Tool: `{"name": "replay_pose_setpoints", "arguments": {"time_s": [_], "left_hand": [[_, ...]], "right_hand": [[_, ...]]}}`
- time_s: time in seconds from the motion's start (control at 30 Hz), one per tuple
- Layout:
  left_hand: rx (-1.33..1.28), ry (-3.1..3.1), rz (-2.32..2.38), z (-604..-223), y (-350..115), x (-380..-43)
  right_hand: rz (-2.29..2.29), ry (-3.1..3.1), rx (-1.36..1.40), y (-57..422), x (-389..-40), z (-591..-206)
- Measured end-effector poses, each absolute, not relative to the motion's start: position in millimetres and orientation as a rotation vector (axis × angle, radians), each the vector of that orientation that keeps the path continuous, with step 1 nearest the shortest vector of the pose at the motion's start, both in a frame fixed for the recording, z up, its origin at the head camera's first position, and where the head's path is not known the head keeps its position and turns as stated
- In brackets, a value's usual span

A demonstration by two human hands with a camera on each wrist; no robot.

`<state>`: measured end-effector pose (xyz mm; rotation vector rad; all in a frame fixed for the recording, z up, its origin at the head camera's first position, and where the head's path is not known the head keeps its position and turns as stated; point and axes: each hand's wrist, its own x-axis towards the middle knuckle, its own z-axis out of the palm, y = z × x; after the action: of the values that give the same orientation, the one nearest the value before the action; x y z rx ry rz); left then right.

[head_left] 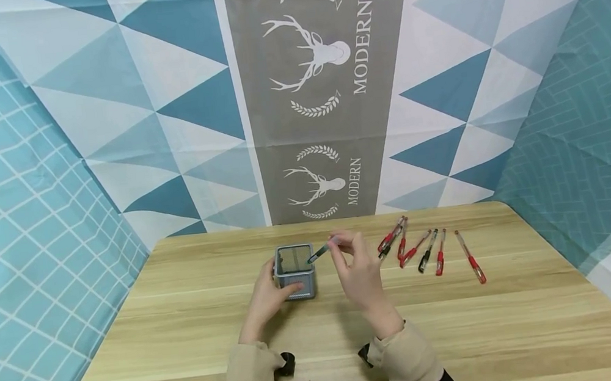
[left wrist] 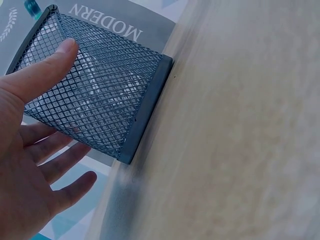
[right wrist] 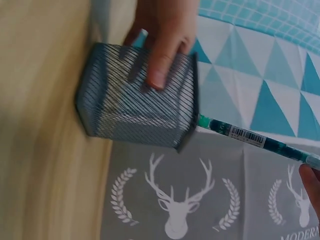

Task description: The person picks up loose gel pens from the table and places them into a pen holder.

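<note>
A grey mesh pen holder (head_left: 307,279) stands upright on the table, its square mouth facing up. My left hand (head_left: 269,293) holds it from the left, thumb across the near wall and fingers along the side; in the left wrist view the thumb (left wrist: 57,62) lies on the mesh and the fingers are spread. Between thumb and fingertips my right hand (head_left: 359,271) pinches a teal gel pen (head_left: 319,252) by its upper end. The pen slants down to the left, its lower tip at the holder's right rim, and a barcode label shows on its barrel (right wrist: 247,136).
To the right of my right hand lie several loose pens, among them a red pen (head_left: 473,263) set apart and a black pen (head_left: 427,253). The wooden table (head_left: 187,337) ends at a patterned backdrop (head_left: 332,179) behind the holder.
</note>
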<state>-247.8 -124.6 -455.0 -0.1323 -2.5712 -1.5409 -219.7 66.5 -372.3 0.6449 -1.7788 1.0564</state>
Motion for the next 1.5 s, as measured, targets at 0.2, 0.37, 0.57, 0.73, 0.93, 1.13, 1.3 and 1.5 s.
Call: {"name": "replay_pose_setpoints", "arguments": {"time_s": [0.2, 0.37, 0.57, 0.73, 0.93, 1.13, 1.3, 1.5], "left_hand": [[-0.142, -2.567, -1.533, -455, -125, -249], [-0.149, -2.559, -1.539, -455, -124, -250], [-0.140, -2.560, -1.538, -455, -124, -250], [-0.137, -2.563, -1.540, -456, -125, -250], [-0.138, -2.563, -1.548, -456, -125, -250], [-0.140, -2.564, -1.540, -456, -125, -249], [-0.149, -2.560, -1.532, -457, -125, -250], [-0.151, -2.564, -1.527, -457, -125, -251]], "right_hand": [[0.970, -1.801, 0.746, 57, -218, -380], [0.894, -1.805, 0.794, 53, -218, -384], [0.847, -1.834, 0.812, 51, -219, -387], [0.839, -1.867, 0.809, 50, -221, -392], [0.837, -1.934, 0.798, 47, -221, -396], [0.848, -1.987, 0.794, 44, -221, -398], [0.836, -2.000, 0.804, 43, -222, -401], [0.850, -2.020, 0.815, 43, -224, -406]]}}
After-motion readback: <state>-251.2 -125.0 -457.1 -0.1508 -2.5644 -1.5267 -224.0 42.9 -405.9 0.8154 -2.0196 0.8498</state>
